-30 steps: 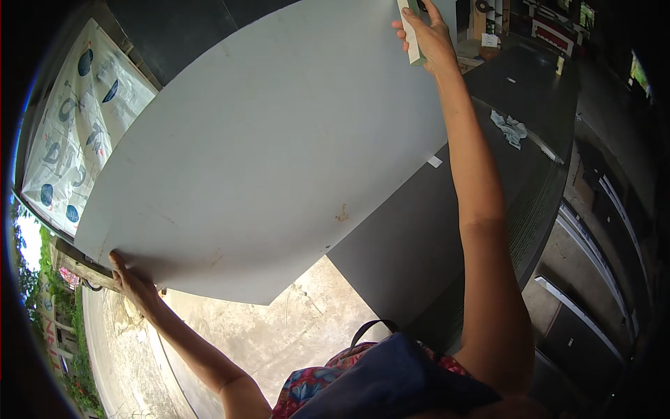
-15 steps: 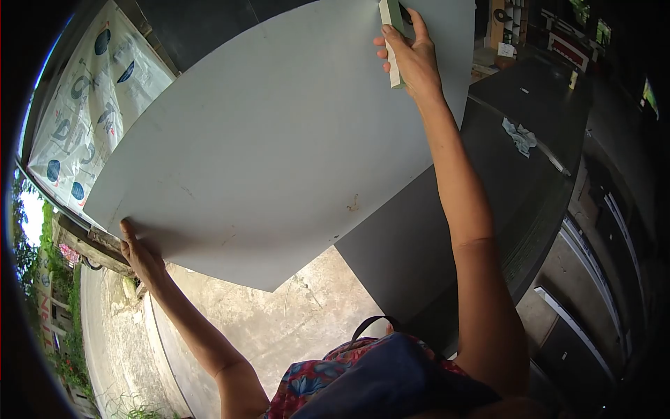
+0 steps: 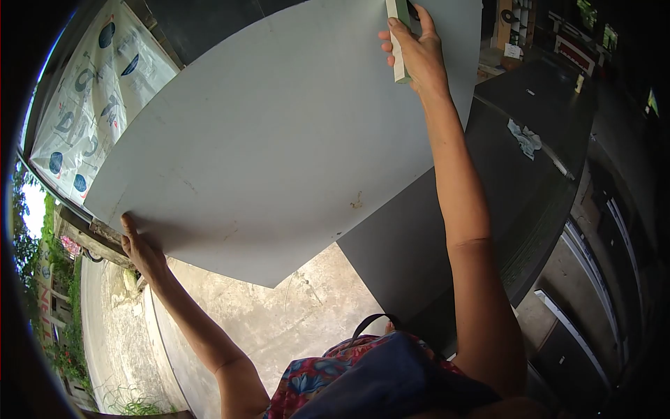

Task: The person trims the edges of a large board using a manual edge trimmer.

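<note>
Our left hand (image 3: 143, 253) pinches the grey sheet (image 3: 279, 146) at its corner; our right hand (image 3: 419, 61) clamps the far edge plus a green block (image 3: 398, 49). The sheet looks wide, thin and likely bendy, so opposite edges suit our fingers.

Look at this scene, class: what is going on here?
A person handles a large pale grey sheet with both hands. The left hand grips its lower left edge, while the right hand, up at the far end, holds a pale green block against its face. The sheet extends partly over a dark worktop, where a crumpled rag sits.
</note>
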Tool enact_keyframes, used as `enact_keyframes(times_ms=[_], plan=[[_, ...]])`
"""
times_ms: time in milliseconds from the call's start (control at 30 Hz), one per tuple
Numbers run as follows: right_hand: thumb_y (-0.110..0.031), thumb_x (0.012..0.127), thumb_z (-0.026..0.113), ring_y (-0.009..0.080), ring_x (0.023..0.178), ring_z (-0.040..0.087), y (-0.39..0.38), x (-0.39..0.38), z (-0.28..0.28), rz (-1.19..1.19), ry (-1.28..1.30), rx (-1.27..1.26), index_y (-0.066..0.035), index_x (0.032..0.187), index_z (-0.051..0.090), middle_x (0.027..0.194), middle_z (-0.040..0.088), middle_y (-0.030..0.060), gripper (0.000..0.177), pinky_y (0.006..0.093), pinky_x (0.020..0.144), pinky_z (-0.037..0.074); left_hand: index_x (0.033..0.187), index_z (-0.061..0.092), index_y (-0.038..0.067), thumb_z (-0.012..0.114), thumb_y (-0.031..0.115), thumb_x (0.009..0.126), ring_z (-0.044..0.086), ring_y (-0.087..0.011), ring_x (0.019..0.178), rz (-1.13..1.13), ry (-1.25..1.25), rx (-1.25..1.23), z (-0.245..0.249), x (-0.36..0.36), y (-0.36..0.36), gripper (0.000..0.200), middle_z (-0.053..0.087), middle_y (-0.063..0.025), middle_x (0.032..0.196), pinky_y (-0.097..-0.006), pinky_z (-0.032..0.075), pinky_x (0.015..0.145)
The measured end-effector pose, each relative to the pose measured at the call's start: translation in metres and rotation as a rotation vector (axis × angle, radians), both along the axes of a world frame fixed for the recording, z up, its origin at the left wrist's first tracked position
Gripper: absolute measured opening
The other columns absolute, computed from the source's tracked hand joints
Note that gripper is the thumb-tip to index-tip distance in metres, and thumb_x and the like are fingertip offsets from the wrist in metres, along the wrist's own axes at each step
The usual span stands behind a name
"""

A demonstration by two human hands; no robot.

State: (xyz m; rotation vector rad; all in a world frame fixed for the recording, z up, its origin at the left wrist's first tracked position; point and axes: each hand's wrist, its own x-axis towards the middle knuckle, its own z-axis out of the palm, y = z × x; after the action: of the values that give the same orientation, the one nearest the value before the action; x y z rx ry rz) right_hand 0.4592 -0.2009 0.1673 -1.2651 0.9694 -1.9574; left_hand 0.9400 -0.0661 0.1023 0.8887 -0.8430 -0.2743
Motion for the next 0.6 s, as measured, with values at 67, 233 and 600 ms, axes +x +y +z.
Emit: enact_keyframes(times_ms=[67,233,600], plan=[[-0.014,0.090,0.056,0.0086,0.062,0.056,0.006,0.012,0.000,0.024,0.035,0.010,-0.014,0.142,0.023,0.081,0.059,0.0056,0.061,0.0217,0.049,0.047,0.105,0.053,0.003,0.068,0.038,0.081,0.057,-0.0186,0.090,0.010,0.012,0.003,0.000,-0.001,0.000,0.046,0.059,-0.0086,0.102,-0.0316,0.049,0.077],[-0.020,0.086,0.060,0.0135,0.065,0.062,0.018,0.040,-0.013,0.105,0.151,-0.117,-0.008,0.141,0.018,0.078,0.061,0.0075,0.070,0.0263,0.051,0.050,0.108,0.053,0.002,0.069,0.039,0.080,0.056,-0.0195,0.093,-0.004,-0.007,-0.003,-0.001,0.005,-0.004,0.049,0.059,-0.0095,0.103,-0.0323,0.050,0.078],[-0.022,0.087,0.060,0.0109,0.063,0.060,0.053,0.132,-0.036,0.253,0.213,-0.264,-0.006,0.139,0.021,0.075,0.060,0.0057,0.067,0.0254,0.052,0.049,0.108,0.055,0.001,0.069,0.040,0.080,0.057,-0.0209,0.092,0.020,-0.005,0.021,0.001,0.008,-0.009,0.050,0.059,-0.0103,0.104,-0.0345,0.051,0.076]])
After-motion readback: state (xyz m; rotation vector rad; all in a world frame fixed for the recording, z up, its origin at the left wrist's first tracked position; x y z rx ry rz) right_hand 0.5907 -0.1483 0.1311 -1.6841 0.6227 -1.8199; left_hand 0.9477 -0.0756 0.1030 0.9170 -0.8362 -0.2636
